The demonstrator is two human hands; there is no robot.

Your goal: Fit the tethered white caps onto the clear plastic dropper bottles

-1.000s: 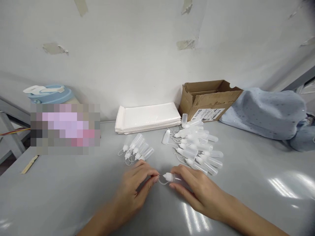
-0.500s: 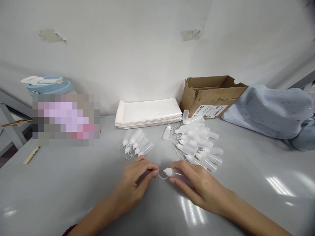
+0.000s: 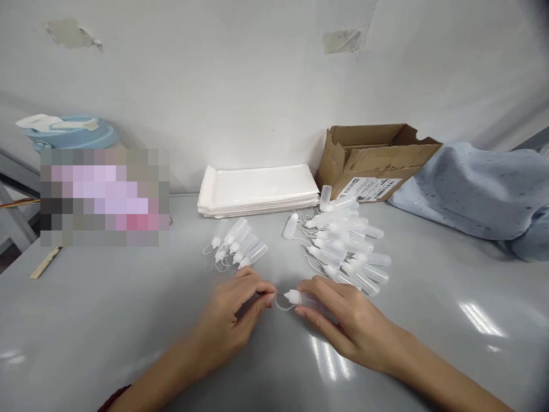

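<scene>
My right hand [image 3: 349, 320] is wrapped around a translucent needle-tip squeeze bottle [image 3: 306, 300], held on its side with the white nozzle facing left. A thin metal needle runs from the nozzle to the fingertips of my left hand [image 3: 242, 309]. Thumb and forefinger there are pinched together at the needle's end. A white tether [image 3: 282, 307] loops from the bottle's neck to that pinch; the small cap at its end is hidden by the fingers. Just beyond my left hand lie several similar bottles [image 3: 257, 252]. Past my right hand is a larger pile of bottles [image 3: 332, 249].
A stack of white padded envelopes [image 3: 261, 189] lies against the wall. To its right stand an open cardboard box [image 3: 377, 157] and a pale blue cloth [image 3: 476, 191]. At the left are a blue-lidded container [image 3: 72, 134], partly blurred, and a wooden stick [image 3: 45, 263] on the grey table [image 3: 150, 309].
The camera view has shifted slightly. Both hands keep almost the same pose, with the left fingertips still pinched at the needle's end and the right hand still around the bottle.
</scene>
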